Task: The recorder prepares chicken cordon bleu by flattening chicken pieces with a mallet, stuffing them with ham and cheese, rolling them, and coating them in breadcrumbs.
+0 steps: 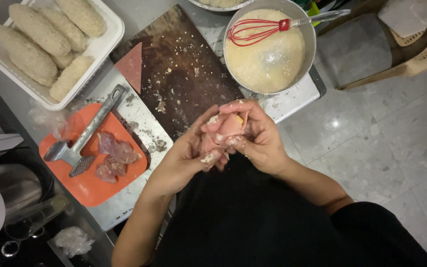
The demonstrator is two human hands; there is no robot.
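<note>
Head view, going left to right. At upper left a white rectangular plastic tray (102, 47) holds about seven breaded, log-shaped rolls (38, 29). Below it an orange square plastic plate (87, 188) carries one metal meat mallet (82, 136) and two or three raw pink meat pieces (114, 155). At centre lies one dark wooden cutting board (184, 74) with one pink triangular slice (132, 64). At lower centre the left hand (179, 160) and right hand (260, 138) together cup a pink meat roll with a yellow filling (223, 133), fingers curled tightly round it. This looks like the rolling step; the next move would call for firm, even pressure. At upper right, one steel bowl of pale batter (270, 52) holds one red whisk (253, 32).
</note>
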